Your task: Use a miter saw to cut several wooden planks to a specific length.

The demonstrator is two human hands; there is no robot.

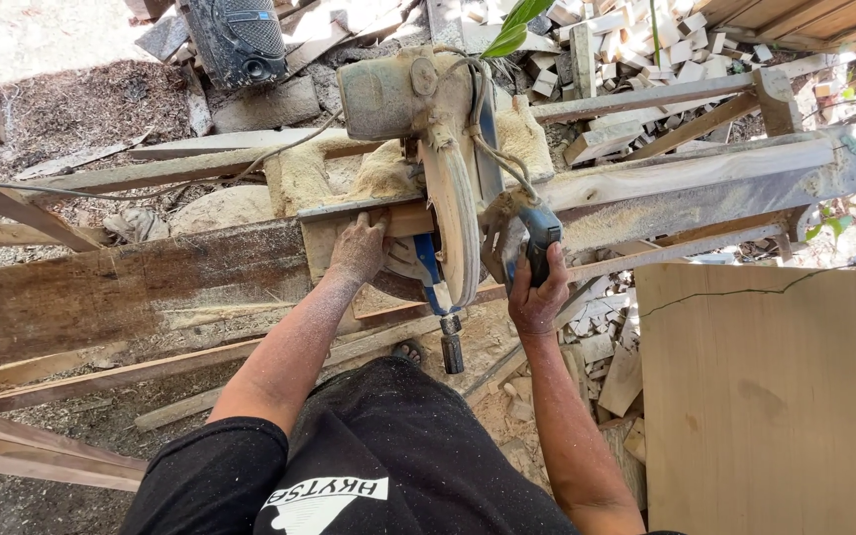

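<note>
Outdoors, a dusty mitre saw (428, 149) sits on a long rough wooden surface (101, 287), its blade guard tipped down toward the person. Right hand (537, 292) is wrapped shut around the saw's blue-and-black handle (539, 238), fingers curled over the grip. Left hand (359, 250) lies palm down, fingers spread flat, pressing on a small wood piece (334, 253) against the fence just left of the blade; whether it grips anything cannot be told. Sawdust (304, 178) is heaped behind the saw base and coats both forearms. A pale plank (686, 168) runs off to the right along the fence. Offcut blocks (646, 45) are piled beyond the saw, more lie below the surface by the person's sandalled foot (408, 351). A large flat board (770, 396) stands at lower right, and a dark speaker (240, 40) sits at the top left
</note>
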